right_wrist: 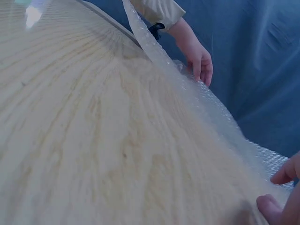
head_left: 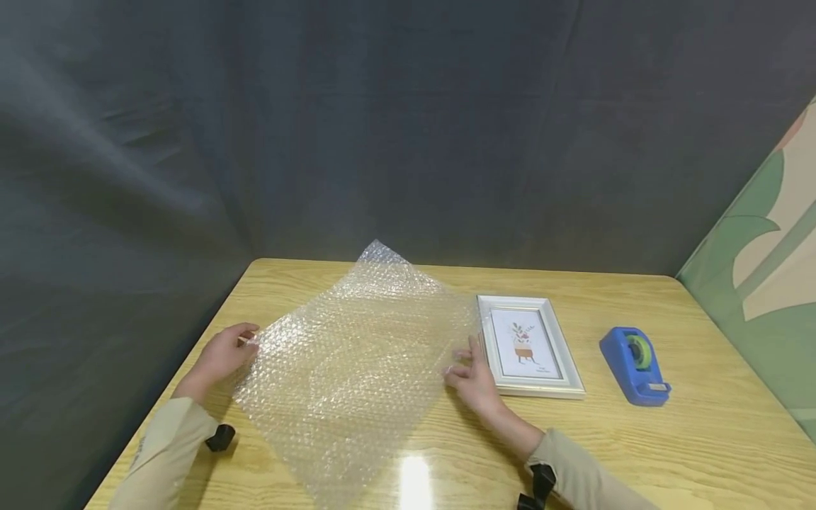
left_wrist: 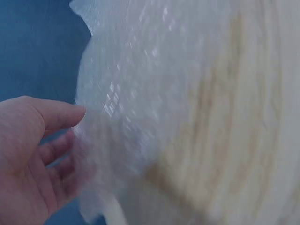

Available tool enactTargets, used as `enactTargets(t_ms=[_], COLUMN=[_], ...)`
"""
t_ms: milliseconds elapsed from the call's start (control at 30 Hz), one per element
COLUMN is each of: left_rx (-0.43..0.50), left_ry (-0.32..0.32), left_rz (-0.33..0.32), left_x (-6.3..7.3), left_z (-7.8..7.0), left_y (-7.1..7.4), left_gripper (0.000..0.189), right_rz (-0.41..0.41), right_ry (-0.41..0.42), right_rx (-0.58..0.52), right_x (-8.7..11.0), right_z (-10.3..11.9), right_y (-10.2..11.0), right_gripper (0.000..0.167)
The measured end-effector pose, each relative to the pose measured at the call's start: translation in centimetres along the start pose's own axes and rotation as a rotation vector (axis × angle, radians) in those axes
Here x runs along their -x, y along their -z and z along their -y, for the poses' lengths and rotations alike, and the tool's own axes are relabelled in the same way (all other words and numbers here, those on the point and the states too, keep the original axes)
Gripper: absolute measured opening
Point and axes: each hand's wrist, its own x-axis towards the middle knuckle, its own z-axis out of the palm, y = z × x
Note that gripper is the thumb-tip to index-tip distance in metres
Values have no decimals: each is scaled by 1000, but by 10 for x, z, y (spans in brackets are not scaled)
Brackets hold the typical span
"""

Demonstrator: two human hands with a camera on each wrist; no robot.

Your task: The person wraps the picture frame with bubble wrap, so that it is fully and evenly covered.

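Note:
A clear sheet of bubble wrap [head_left: 363, 354] hangs between both hands, slightly lifted over the wooden table. My left hand [head_left: 222, 354] pinches its left edge; in the left wrist view the thumb lies on the near face of the wrap [left_wrist: 136, 70], with the fingers behind it. At the opposite edge my right hand [head_left: 474, 386] holds the wrap between thumb and fingers, its index finger pointing towards a white picture frame [head_left: 574, 372]. That frame lies flat just right of this hand and holds a plant-pot print [head_left: 523, 343]. In the right wrist view only some fingertips [right_wrist: 269, 208] show.
A blue tape dispenser [head_left: 627, 375] with a green roll of tape [head_left: 639, 352] stands right of the picture frame. Dark cloth [head_left: 408, 142] hangs behind and left of the table [head_left: 714, 425]. A leaf-patterned panel [head_left: 765, 283] borders the right side.

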Motion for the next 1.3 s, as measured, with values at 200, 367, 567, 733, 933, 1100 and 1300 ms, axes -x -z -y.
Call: enactTargets(t_ms=[200, 367, 567, 733, 933, 1100, 1300], left_rx=[-57, 50, 246, 269, 204, 175, 109], left_ry=[-48, -120, -130, -164, -147, -132, -137], left_rz=[-64, -73, 18, 120, 185, 215, 168], left_x=[-9, -23, -31, -29, -22, -17, -8], left_z=[-51, -112, -189, -245, -292, -312, -323], left_y=[0, -21, -66, -107, -149, -178, -202], left_gripper=[45, 48, 52, 50, 49, 38, 35], right_rz=[46, 71, 49, 27, -6, 9, 7], right_ry=[8, 40, 175, 150, 97, 58, 64], right_rx=[108, 269, 487, 632, 733, 673, 685], right_x=[-1, -9, -21, -25, -26, -24, -21], right_z=[17, 28, 22, 13, -4, -20, -27], right_y=[32, 72, 122, 157, 181, 185, 182], right_gripper=[76, 78, 71, 66, 61, 59, 48])
